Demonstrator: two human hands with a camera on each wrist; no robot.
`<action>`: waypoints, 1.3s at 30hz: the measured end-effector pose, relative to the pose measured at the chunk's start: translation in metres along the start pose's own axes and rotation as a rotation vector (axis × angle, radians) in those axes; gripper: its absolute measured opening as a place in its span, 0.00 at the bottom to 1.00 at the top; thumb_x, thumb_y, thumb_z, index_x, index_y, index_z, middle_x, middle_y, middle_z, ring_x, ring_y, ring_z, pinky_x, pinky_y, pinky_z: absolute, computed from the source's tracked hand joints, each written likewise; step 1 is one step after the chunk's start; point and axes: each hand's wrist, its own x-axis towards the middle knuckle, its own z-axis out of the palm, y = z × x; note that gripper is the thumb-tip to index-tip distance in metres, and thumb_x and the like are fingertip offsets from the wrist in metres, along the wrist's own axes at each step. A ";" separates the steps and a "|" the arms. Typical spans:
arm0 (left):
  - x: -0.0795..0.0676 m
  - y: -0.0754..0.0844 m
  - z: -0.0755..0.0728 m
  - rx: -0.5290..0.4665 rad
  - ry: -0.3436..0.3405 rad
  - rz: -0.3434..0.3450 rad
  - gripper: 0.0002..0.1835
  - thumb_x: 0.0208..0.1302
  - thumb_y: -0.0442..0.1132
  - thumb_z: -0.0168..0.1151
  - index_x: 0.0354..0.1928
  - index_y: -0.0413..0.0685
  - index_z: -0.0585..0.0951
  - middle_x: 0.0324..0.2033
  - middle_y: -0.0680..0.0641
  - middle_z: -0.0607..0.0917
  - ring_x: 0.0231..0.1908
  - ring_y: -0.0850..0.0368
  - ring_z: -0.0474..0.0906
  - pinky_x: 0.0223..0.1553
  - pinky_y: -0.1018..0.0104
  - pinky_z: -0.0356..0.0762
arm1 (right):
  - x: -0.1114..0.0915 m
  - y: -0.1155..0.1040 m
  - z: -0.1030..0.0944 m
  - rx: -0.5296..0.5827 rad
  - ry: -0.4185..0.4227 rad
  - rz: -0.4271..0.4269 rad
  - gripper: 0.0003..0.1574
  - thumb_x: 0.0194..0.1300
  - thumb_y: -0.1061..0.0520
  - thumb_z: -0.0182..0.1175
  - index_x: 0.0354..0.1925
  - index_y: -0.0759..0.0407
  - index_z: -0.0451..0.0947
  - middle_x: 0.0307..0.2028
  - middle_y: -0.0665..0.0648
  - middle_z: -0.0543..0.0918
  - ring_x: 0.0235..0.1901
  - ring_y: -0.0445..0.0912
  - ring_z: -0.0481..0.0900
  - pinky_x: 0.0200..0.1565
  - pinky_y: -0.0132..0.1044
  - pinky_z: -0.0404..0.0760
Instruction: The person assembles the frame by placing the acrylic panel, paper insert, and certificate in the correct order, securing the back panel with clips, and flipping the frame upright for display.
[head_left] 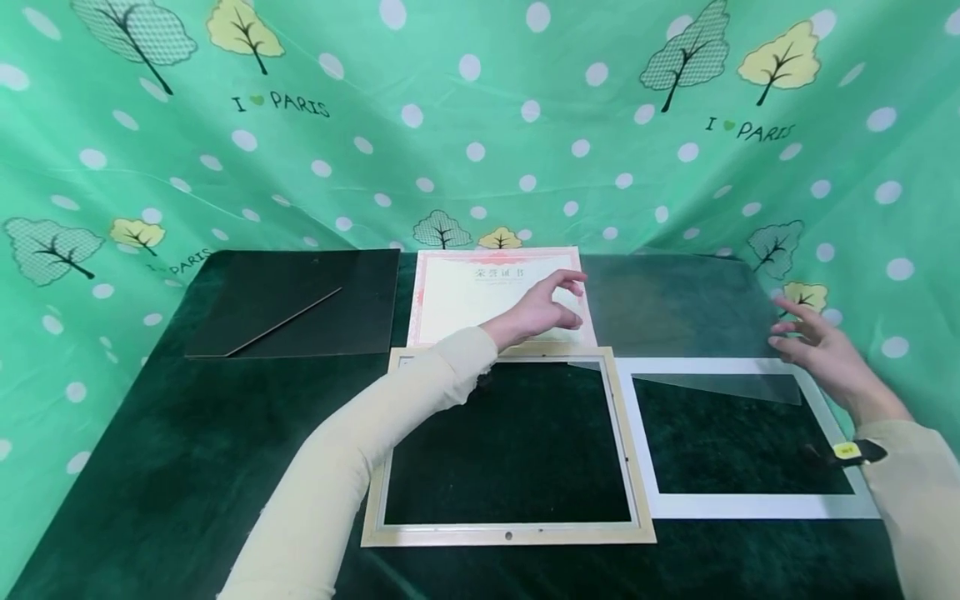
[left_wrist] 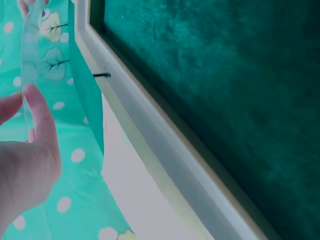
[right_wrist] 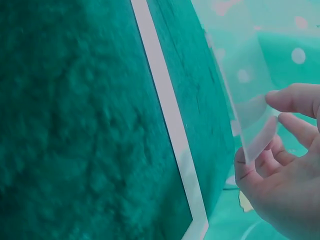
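A clear, flexible-looking transparent sheet [head_left: 675, 308] is held up above the table between both hands. My left hand [head_left: 542, 310] pinches its left edge between thumb and fingers, above the certificate [head_left: 480, 304] with a pink border. At the opposite edge, my right hand [head_left: 828, 358] grips the sheet; in the right wrist view the thumb and fingers lie on either side of the sheet [right_wrist: 242, 95]. Below the left forearm lies a pale wooden picture frame [head_left: 641, 467], overlapping a white mat border [head_left: 750, 506] on its right. The sheet's lower part hangs over the mat's opening.
At the back left a black backing board [head_left: 330, 325] lies flat, with a thin stick-like strip [head_left: 285, 321] slanting across it. Dark green cloth [head_left: 187, 467] covers the table. A green polka-dot curtain [head_left: 480, 108] rises behind and at the sides.
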 end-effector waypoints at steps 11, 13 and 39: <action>-0.024 -0.001 -0.026 0.003 -0.036 0.003 0.33 0.51 0.21 0.58 0.60 0.48 0.63 0.52 0.37 0.64 0.38 0.36 0.75 0.36 0.63 0.76 | -0.002 -0.012 0.023 0.008 0.037 -0.128 0.35 0.65 0.55 0.51 0.67 0.45 0.51 0.39 0.49 0.68 0.31 0.39 0.72 0.28 0.29 0.71; -0.034 0.003 -0.032 0.054 -0.065 -0.002 0.33 0.52 0.22 0.58 0.60 0.48 0.62 0.51 0.39 0.65 0.39 0.37 0.76 0.36 0.65 0.76 | -0.002 -0.015 0.028 0.007 0.053 -0.130 0.35 0.64 0.56 0.52 0.67 0.46 0.53 0.38 0.49 0.70 0.27 0.42 0.73 0.26 0.30 0.70; -0.111 -0.009 -0.086 0.101 -0.006 -0.057 0.32 0.55 0.28 0.59 0.61 0.50 0.62 0.50 0.36 0.66 0.35 0.40 0.77 0.38 0.59 0.75 | 0.011 0.002 0.101 -0.105 0.117 -0.159 0.36 0.60 0.42 0.55 0.64 0.36 0.55 0.42 0.53 0.74 0.27 0.46 0.77 0.23 0.34 0.74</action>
